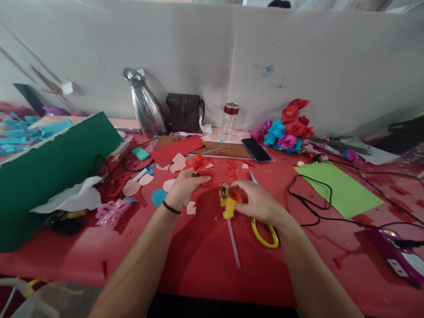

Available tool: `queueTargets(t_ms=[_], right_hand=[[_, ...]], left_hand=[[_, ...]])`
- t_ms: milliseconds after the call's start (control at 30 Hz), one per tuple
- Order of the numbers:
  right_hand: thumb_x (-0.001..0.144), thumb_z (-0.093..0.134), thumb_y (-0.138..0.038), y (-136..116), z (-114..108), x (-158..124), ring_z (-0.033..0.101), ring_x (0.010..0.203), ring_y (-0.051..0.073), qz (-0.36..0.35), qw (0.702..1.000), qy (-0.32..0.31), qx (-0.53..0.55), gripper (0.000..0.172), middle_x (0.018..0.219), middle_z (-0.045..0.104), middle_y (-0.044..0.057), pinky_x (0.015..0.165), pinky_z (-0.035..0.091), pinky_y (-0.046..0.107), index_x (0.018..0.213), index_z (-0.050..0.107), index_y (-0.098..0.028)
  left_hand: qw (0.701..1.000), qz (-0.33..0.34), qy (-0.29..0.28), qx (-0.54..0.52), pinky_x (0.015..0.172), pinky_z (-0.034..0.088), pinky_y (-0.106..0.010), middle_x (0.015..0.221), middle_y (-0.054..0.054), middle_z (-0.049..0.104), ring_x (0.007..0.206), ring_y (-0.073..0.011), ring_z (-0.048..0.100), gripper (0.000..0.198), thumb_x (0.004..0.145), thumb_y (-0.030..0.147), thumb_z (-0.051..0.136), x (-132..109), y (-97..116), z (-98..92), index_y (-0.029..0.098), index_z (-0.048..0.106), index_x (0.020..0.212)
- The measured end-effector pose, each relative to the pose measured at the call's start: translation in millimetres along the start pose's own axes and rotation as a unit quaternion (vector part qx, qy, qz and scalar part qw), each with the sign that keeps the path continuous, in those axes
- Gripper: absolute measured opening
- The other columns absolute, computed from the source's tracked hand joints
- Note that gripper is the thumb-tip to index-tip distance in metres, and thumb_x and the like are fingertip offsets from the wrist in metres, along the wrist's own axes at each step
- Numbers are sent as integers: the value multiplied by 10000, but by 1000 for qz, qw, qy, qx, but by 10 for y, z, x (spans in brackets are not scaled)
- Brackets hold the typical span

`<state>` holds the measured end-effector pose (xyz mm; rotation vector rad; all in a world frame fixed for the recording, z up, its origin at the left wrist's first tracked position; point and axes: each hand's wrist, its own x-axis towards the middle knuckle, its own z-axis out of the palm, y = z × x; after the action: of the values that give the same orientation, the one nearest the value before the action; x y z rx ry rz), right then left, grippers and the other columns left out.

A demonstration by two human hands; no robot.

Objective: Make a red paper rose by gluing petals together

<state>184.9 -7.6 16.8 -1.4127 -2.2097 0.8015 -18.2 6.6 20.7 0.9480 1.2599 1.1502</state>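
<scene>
My left hand (183, 187) is closed on a red paper flower (198, 162), with the thumb stretched to the right below it. The fingers behind the flower are partly hidden. To the right, my right hand (258, 201) curls its fingers around the side of a yellow hot glue gun (228, 206). The gun's nozzle points away from me, and a clear glue stick (233, 243) sticks out of its back toward me. Partly under my right wrist lie scissors with a yellow handle (265, 236).
Paper petals (132, 187) and scraps litter the left side by a green board (62, 176). Behind stand a steel jug (145, 104), dark bag (184, 114), jar (229, 120) and paper bouquet (288, 130). A phone (256, 150), green sheet (341, 187), black cable (311, 212) and purple power strip (397, 256) lie rightward.
</scene>
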Motion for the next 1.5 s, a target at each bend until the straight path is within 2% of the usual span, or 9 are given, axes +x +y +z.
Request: queueTargets(t_ms=[100, 200, 367, 533, 667, 833, 967, 1167, 1500], right_hand=[[616, 611, -128, 15, 11, -39, 559, 1017, 297, 11, 973, -77, -217, 428, 1083, 623, 143, 832, 417, 393, 1043, 590, -155], [656, 564, -123, -14, 90, -34, 575, 982, 289, 16, 952, -94, -292, 374, 1046, 613, 147, 789, 419, 366, 1029, 576, -149], [710, 522, -178, 8, -31, -10, 588, 894, 241, 32, 968, 33, -247, 306, 1067, 590, 121, 728, 423, 319, 1014, 558, -178], [747, 538, -327, 182, -315, -45, 586, 773, 215, 1, 981, 174, -88, 184, 867, 637, 65, 703, 437, 311, 845, 604, -186], [771, 527, -525, 330, -296, -118, 549, 584, 186, 67, 991, 117, 21, 351, 587, 588, 6, 579, 428, 298, 657, 595, -200], [766, 558, -544, 284, -187, -180, 624, 751, 230, 12, 999, -12, 47, 338, 797, 705, 29, 711, 469, 336, 828, 692, -240], [772, 549, -539, 170, -141, -171, 628, 775, 229, 14, 999, -17, 45, 314, 825, 712, 20, 737, 471, 335, 811, 687, -260], [804, 518, -538, 163, -65, -151, 604, 711, 207, 18, 998, -52, 25, 322, 747, 684, 6, 706, 457, 323, 772, 675, -258], [820, 504, -534, 203, 27, -139, 626, 772, 237, 32, 997, -61, -37, 326, 791, 707, 19, 706, 449, 339, 809, 698, -272]], left_hand=[[997, -51, 49, -4, 397, 192, -232, 450, 49, 502, 368, -30, 299, 176, 537, 150, 750, 37, 19, -18, 144, 577, 568], [996, -52, 72, -25, 382, 150, -228, 366, 82, 376, 343, -34, 276, 216, 554, 169, 745, 90, -14, -42, 156, 531, 535], [993, -54, 91, -51, 386, 110, -214, 350, 118, 293, 319, -29, 226, 287, 580, 134, 726, 195, -137, -78, 189, 446, 553], [993, -95, 59, -30, 394, 61, -232, 334, 119, 257, 302, -25, 174, 325, 596, 94, 706, 168, -195, 24, 196, 408, 517], [992, -116, 36, 23, 402, 66, -234, 320, 112, 232, 310, -23, 167, 328, 607, 91, 681, 143, -248, 104, 181, 407, 453], [992, -122, 22, 34, 402, 97, -223, 343, 83, 344, 333, -31, 209, 134, 568, 72, 687, 175, -305, 98, 142, 591, 506], [992, -100, 34, 65, 398, 158, -218, 390, 33, 490, 362, -47, 246, 88, 584, 75, 651, 185, -323, 87, 134, 675, 524], [990, -40, 40, 129, 512, 378, -204, 553, -18, 661, 547, -108, 513, 148, 566, 41, 620, 202, -390, 82, 157, 703, 527], [978, -31, -2, 204, 488, 383, -207, 503, 12, 623, 525, -121, 530, 151, 505, 48, 669, 206, -375, 9, 165, 706, 593]])
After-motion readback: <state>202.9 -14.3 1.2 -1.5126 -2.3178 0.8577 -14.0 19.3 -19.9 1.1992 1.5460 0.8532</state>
